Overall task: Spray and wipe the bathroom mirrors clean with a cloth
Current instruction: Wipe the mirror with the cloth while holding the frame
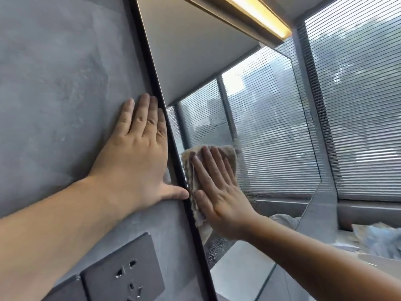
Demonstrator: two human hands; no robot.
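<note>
Wipe step in hand. Your right hand (219, 198) flat, fingers spread, pressing beige cloth (196, 170) on mirror (271, 127) beside black frame (165, 118); no pinch. Your left hand (138, 157) open, palm braced on grey wall (56, 83), holding nothing. Droplets (217, 248) below cloth: likely sweep down next. Socket (123, 270) below; blinds (358, 105), light strip (260, 16). No spray bottle seen.

A beige cloth (195, 168) lies crumpled flat against the mirror (260, 127), just beside its dark left frame edge (droplets bead the glass below the cloth).
</note>
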